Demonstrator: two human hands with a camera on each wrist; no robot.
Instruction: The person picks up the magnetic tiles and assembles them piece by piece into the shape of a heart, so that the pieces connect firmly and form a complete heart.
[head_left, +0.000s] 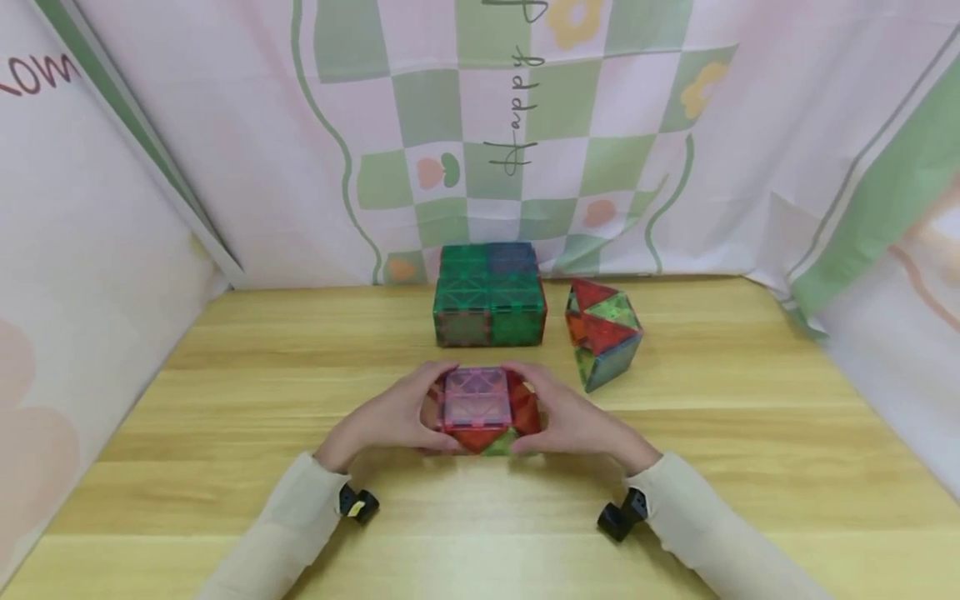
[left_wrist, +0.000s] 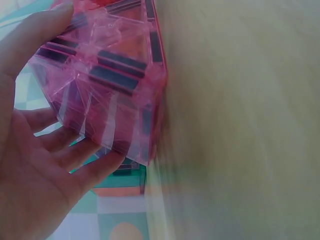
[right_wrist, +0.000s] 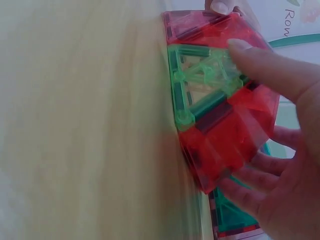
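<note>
A low block of see-through magnetic tiles point(head_left: 477, 400) stands on the table, with a pink square top and sloping sides. My left hand point(head_left: 393, 417) grips its left side, the thumb at the near edge and the fingers round the far side. The right hand point(head_left: 573, 417) holds the opposite side in the same way. In the left wrist view, pink tiles point(left_wrist: 112, 75) fill the space between thumb and fingers. Red tiles point(right_wrist: 225, 140) and a green triangle tile point(right_wrist: 200, 82) show by the thumb in the right wrist view.
Behind the hands stands a green box of magnetic tiles point(head_left: 487, 292) with a blue tile on top. To its right is a red, green and blue tile shape point(head_left: 606, 333). A patterned cloth point(head_left: 495, 125) hangs along the back edge of the wooden table point(head_left: 247, 375).
</note>
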